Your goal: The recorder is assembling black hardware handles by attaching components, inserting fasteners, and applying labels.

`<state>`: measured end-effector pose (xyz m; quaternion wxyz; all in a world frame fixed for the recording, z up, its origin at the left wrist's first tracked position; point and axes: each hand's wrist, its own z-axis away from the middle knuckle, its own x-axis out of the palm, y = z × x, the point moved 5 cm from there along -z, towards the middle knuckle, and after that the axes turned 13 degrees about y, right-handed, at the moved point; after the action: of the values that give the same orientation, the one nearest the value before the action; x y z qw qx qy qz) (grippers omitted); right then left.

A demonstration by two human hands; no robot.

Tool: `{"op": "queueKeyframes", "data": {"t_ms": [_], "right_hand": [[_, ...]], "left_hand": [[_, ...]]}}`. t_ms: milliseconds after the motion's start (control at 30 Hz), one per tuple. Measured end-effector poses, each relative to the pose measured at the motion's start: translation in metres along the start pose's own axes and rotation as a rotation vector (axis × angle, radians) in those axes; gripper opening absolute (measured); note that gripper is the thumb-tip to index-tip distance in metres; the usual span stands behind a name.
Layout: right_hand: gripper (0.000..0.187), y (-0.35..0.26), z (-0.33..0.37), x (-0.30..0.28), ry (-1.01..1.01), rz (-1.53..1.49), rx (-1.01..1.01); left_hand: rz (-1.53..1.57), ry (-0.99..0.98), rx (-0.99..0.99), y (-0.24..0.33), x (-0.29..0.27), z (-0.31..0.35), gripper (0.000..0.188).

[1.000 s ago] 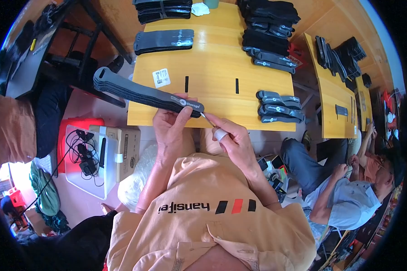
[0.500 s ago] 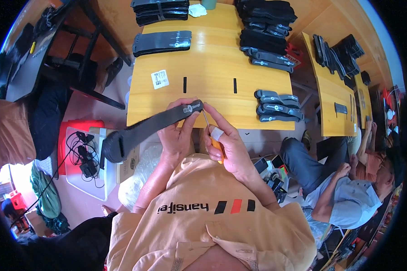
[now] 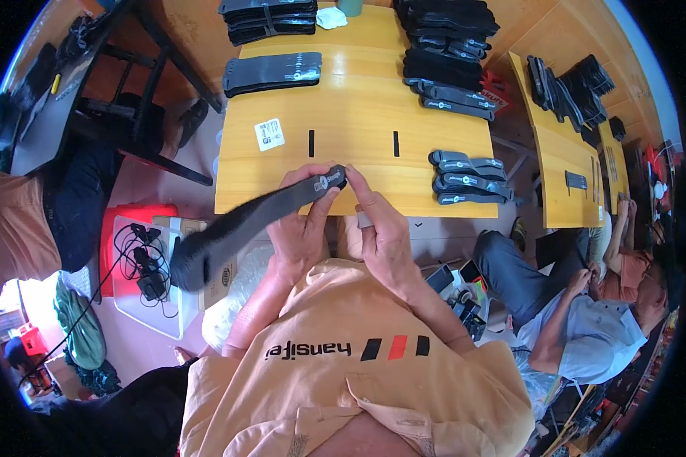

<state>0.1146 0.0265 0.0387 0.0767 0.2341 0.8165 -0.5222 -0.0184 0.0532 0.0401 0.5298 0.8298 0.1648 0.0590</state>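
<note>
Left hand [image 3: 297,232] pinches dark strap bundle [image 3: 263,215], tail at eight o'clock. Right hand [image 3: 383,228] curls by its tip; can't tell its grip. Bundle seems unfinished. On the worktop [image 3: 351,99], folded straps [image 3: 469,183] at two look done.

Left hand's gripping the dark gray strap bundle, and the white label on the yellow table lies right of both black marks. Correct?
Not quite: the head view shows the white label on the yellow table lying left of both black marks. The left hand is gripping the dark gray strap bundle.
</note>
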Motion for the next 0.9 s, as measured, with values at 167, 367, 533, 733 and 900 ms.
{"op": "queueKeyframes", "data": {"t_ms": [167,367,533,733,900], "right_hand": [[0.062,0.016,-0.009,-0.010,-0.283,-0.139,0.077],[0.049,0.010,0.012,0.002,-0.347,-0.993,0.915],[0.049,0.003,0.004,0.000,-0.330,-0.706,0.714],[0.048,0.009,0.003,-0.002,-0.293,-0.535,0.657],[0.048,0.009,0.007,-0.001,-0.262,-0.564,0.754]], "left_hand": [[0.107,-0.064,-0.126,0.002,-0.001,-0.001,0.022],[0.439,0.092,-0.453,-0.010,0.002,-0.001,0.023],[0.454,0.071,-0.509,-0.014,0.001,-0.004,0.023],[0.402,0.022,-0.443,-0.014,0.007,-0.004,0.029],[0.196,0.050,-0.430,-0.014,0.009,0.002,0.029]]}}
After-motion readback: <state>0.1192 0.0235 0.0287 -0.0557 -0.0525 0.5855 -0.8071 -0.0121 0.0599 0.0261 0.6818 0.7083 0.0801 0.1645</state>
